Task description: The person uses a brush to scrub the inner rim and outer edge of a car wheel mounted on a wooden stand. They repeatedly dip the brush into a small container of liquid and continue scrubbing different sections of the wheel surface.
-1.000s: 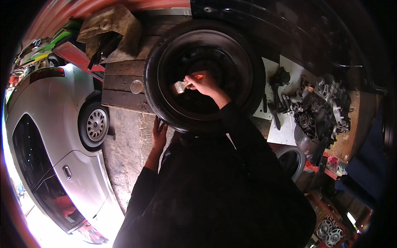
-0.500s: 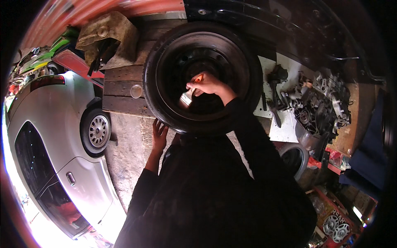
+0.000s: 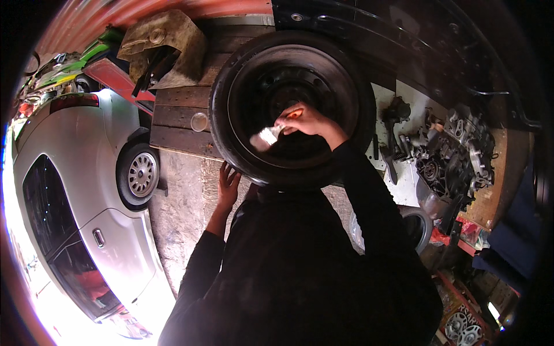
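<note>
A black tire on a dark steel rim (image 3: 362, 124) lies flat on a bench of wooden planks (image 3: 179, 118) in front of me. My right hand (image 3: 314, 122) is closed around the orange handle of a paintbrush (image 3: 268, 137). The brush's metal band and pale bristles point left, over the near left inside of the rim. Whether the bristles touch the metal I cannot tell. My left hand (image 3: 228, 185) has its fingers stretched out, with the tips at the tire's near left edge and the bench edge. It holds nothing.
A clear round cup (image 3: 199, 121) stands left of the tire. Behind it sits a stained container (image 3: 190, 40) with dark tools. Engine parts (image 3: 456, 161) rest on a white board at right. A silver car (image 3: 98, 190) is parked at left; another tire (image 3: 424, 228) lies low at right.
The view has shifted slightly, moving the wheel rightward in the picture. The brush has turned, its bristles now pointing further left across the rim. My left hand stays at the tire's edge.
</note>
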`<state>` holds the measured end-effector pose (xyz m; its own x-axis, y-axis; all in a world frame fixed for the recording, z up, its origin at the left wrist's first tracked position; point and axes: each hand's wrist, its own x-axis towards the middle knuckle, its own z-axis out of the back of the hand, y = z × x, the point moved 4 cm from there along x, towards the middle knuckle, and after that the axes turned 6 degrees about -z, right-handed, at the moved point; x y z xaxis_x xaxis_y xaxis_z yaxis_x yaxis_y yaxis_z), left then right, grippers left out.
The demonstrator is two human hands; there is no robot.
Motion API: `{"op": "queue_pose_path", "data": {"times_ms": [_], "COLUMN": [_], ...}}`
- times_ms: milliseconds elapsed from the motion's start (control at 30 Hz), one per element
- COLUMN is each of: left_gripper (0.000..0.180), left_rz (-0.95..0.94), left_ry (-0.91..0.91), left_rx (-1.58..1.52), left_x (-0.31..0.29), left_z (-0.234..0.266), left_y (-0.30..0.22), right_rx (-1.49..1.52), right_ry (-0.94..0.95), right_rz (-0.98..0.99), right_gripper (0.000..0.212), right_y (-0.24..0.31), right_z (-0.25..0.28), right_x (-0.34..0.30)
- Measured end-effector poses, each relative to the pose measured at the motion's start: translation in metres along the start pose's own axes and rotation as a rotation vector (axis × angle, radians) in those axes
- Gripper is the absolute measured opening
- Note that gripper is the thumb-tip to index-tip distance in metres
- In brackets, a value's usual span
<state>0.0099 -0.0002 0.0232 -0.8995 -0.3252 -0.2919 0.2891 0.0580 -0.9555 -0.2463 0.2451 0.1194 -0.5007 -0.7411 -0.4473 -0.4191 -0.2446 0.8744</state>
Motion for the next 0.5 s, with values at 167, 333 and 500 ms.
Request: {"op": "queue_pose_path", "data": {"times_ms": [167,333,500], "left_gripper": [0.07,0.069,0.072], "left_rz": [0.001,-0.014,-0.051], "left_ry": [-0.023,-0.023,0.001], "left_rx": [-0.016,-0.03,-0.03], "left_x": [-0.003,0.0,-0.002], "left_z": [0.003,-0.003,0.001], "left_y": [0.007,0.004,0.014], "right_rx": [-0.394,-0.021,-0.304], "right_ry": [0.102,-0.104,0.181], "right_rz": [-0.171,0.194,-0.087], "right_gripper": [0.024,0.021,0.022], "right_y": [0.028,0.011,0.013], "right_z": [0.01,-0.014,-0.003], "right_x": [-0.02,0.009,-0.009]}}
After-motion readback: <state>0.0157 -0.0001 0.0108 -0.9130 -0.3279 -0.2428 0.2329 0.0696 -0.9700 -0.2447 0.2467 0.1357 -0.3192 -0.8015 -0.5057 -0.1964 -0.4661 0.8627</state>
